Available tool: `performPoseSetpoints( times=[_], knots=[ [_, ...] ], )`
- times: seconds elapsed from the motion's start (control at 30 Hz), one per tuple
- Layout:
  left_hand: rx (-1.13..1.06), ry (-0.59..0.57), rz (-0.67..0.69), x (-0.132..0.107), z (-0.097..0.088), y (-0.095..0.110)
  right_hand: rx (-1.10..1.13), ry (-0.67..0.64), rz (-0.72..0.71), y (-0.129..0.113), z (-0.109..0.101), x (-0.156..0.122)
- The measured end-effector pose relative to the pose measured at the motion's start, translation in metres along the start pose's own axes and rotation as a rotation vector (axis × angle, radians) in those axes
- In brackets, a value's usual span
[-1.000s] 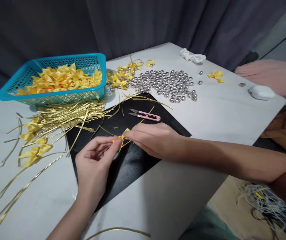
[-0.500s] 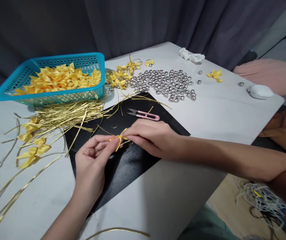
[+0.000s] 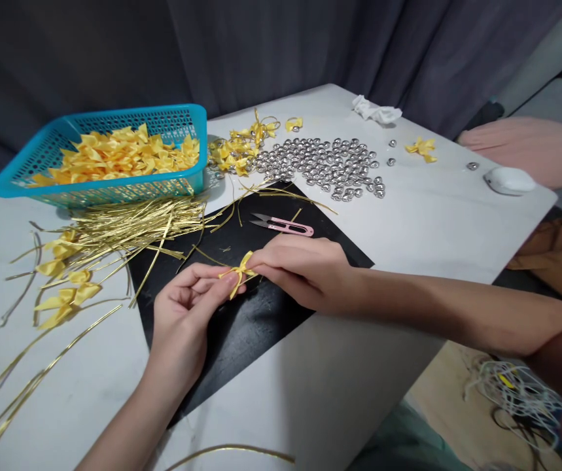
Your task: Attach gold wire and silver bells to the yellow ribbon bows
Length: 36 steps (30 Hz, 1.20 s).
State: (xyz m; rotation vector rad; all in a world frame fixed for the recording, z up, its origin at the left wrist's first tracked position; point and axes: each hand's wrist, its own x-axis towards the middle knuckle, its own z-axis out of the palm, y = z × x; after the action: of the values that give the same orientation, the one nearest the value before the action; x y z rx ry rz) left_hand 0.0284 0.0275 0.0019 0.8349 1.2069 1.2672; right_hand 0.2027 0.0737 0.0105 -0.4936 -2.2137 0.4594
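Over the black mat [image 3: 241, 350], a small yellow ribbon bow [image 3: 240, 271] is pinched between my two hands. My left hand [image 3: 187, 314] grips its left side with thumb and forefinger. The fingertips of my right hand [image 3: 300, 268] close on the bow's right side, and part of the bow is hidden behind them. A thin gold cord end shows below the right fingertips. Just beyond my right hand, pink-handled thread snips [image 3: 288, 226] lie on the mat, blades pointing left.
A blue basket [image 3: 114, 183] of yellow ribbon bows stands back left, with gold cords [image 3: 138, 226] piled before it. Silver heart-shaped beads [image 3: 334, 163] spread across the back. Loose yellow bows [image 3: 67, 301] lie left; a white computer mouse [image 3: 510, 180] sits at the right edge.
Both hands and the bow have shifted slightly to the right. The bow's loops look a little more spread. The snips and the piles have stayed put.
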Motion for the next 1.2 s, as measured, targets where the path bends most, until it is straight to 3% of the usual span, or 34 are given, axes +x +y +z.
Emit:
performPoseSetpoints(
  times=[0.7,0.9,1.2],
  knots=[
    [0.027,0.057,-0.025,-0.0006,0.0014,0.0020,-0.012,-0.042,-0.011,0.0003,-0.0007,-0.0024],
    [0.021,0.036,-0.036,-0.0002,0.0020,0.0019,-0.141,-0.113,-0.068,0.0008,-0.0007,-0.0050],
    [0.058,0.020,-0.016,-0.0010,0.0018,0.0008,-0.259,-0.083,-0.172,0.0033,0.0048,-0.0083]
  ],
)
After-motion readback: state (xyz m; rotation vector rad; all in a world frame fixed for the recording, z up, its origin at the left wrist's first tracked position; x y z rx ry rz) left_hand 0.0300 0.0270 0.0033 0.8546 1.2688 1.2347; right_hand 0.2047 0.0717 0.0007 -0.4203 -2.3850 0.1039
